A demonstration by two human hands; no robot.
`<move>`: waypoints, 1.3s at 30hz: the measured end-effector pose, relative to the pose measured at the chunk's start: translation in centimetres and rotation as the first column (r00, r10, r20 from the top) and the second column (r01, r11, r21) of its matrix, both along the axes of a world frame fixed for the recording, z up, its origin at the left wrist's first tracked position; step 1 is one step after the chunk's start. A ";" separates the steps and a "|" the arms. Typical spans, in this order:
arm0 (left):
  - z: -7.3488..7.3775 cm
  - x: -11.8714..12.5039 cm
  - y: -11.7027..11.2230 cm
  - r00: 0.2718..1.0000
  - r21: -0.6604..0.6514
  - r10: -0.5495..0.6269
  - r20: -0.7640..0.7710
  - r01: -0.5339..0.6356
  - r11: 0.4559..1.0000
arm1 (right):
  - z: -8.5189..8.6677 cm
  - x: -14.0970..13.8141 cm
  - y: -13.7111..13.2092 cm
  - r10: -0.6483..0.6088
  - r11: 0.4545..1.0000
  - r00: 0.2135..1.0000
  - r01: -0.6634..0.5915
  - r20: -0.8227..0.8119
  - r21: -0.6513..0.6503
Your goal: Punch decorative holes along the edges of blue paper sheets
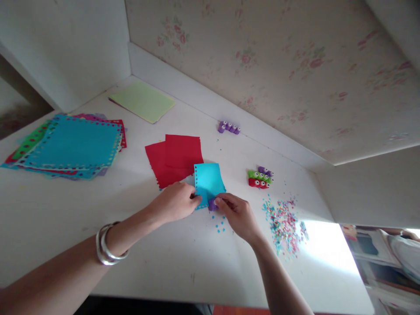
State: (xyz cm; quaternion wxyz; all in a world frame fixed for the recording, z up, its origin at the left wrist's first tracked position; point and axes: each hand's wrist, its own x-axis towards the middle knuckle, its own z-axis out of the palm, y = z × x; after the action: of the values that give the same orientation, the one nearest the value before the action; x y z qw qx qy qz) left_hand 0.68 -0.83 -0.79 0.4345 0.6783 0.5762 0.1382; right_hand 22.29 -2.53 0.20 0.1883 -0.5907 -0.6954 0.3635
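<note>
A blue sheet of paper (208,179) lies in front of me, with punched holes along its left and lower edges. My left hand (179,199) is closed on its lower left part, thumb on top. My right hand (236,214) grips a small purple craft punch (212,204) at the sheet's lower right edge. Small blue paper dots (220,224) are scattered just below the punch. Under and beside the blue sheet lie red sheets of paper (179,155), partly covered by it and by my left hand.
A stack of hole-edged coloured sheets (75,142) lies at left, pale green paper (142,101) behind it. Purple punches (229,127) stand near the wall; green, red and purple punches (260,178) stand at right. A pile of paper confetti (285,225) spreads beyond them on the white table (147,267).
</note>
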 end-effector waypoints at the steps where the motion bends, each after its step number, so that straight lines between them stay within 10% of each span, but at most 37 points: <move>1: 0.0 0.0 0.0 1.000 0.000 0.000 -0.004 0.000 1.000 | 0.0 0.0 0.0 -0.004 1.000 1.000 0.004 -0.001 -0.013; 14: -0.8 0.0 0.0 1.000 0.088 -0.019 -0.019 0.020 0.996 | 1.4 -0.1 1.0 0.143 0.986 0.943 -0.108 0.301 -0.130; 39: -1.2 0.1 0.0 1.000 0.103 0.028 0.014 -0.029 0.994 | 1.0 0.5 1.9 0.226 0.949 0.946 -0.160 0.233 -0.272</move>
State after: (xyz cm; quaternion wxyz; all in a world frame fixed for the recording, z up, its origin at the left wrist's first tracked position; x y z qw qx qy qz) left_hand 0.73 -0.85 -1.98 0.4006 0.6906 0.5752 0.1781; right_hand 22.78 -0.59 1.25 -0.0177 -0.5808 -0.7178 0.3836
